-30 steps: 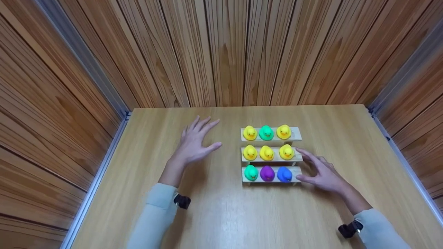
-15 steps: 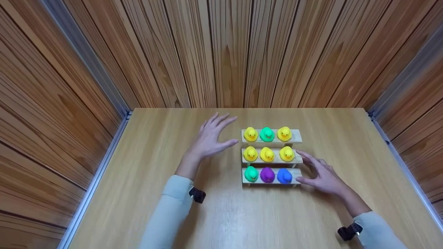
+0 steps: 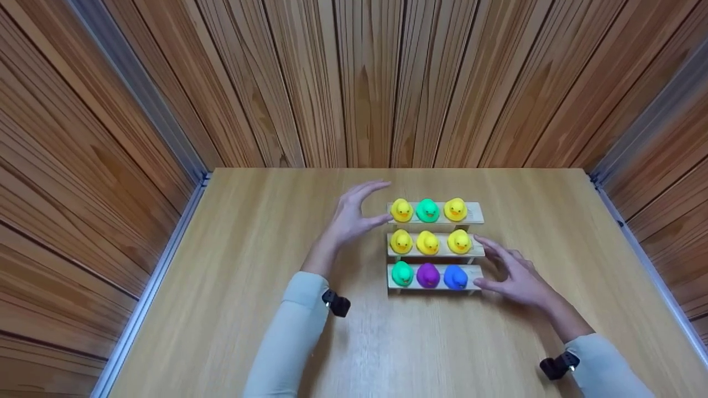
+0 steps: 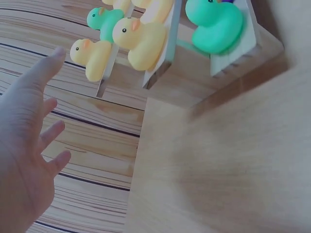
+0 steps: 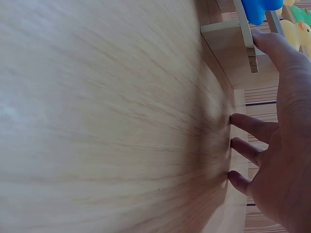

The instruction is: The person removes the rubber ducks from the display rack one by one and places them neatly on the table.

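A three-step wooden stand (image 3: 474, 213) carries small rubber ducks in three rows. On the top step a green duck (image 3: 427, 210) sits between two yellow ones. The middle step has yellow ducks (image 3: 401, 241) only. A green duck (image 3: 402, 273), a purple duck (image 3: 428, 275) and a blue duck (image 3: 456, 277) fill the bottom step. My left hand (image 3: 354, 214) reaches to the stand's upper left end, thumb tip beside the top-left yellow duck, fingers spread, holding nothing. At the right end is my right hand (image 3: 517, 277); its thumb (image 5: 272, 46) rests at the bottom step's edge, index fingertip by the middle step.
The stand is on a light wooden table (image 3: 232, 265). Wood-plank walls (image 3: 365, 83) close it in at the back and sides, with metal rails (image 3: 160, 276) along the side edges. Each wrist wears a small black camera (image 3: 336, 303).
My left hand has moved right, from away on the table's left to the stand's upper left end. The right hand keeps its place, and the ducks stay put.
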A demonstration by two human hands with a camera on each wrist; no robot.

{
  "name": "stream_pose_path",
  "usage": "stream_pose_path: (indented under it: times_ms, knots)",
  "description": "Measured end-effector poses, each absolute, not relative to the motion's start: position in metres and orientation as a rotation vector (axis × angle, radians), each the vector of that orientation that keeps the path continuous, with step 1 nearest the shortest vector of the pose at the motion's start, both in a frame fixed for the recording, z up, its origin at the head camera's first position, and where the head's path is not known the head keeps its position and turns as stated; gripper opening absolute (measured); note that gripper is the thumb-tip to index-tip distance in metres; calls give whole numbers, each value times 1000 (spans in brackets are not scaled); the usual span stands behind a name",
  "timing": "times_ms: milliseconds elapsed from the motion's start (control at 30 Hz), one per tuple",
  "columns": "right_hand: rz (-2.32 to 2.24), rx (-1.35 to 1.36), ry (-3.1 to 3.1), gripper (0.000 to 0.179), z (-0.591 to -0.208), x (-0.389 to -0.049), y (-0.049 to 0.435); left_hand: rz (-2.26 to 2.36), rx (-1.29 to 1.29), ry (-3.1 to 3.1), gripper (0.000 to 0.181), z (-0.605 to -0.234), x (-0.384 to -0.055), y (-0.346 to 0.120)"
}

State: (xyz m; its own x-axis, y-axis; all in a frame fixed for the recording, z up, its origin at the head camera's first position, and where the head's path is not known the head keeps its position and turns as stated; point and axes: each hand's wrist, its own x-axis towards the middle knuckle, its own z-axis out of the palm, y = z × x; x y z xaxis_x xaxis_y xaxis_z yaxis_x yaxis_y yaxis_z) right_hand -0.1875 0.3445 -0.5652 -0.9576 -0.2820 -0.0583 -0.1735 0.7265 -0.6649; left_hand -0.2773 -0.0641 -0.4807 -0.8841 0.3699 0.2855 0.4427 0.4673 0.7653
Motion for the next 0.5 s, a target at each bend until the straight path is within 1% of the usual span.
stream_pose_path:
  times_ms: [167,367,500]
  knots:
    - [-1043,-383,2797,95,-564,-186,345,-1528,-688,-2615,56,-479,-279,-55]
    - [-1048,-389,2796,94,-563,-186,345,-1568,-684,-2665,54,-478,-279,-46]
    - [-1049,-383,2784,95,-564,-186,345,-1594,-690,-2672,49,-480,-279,-41]
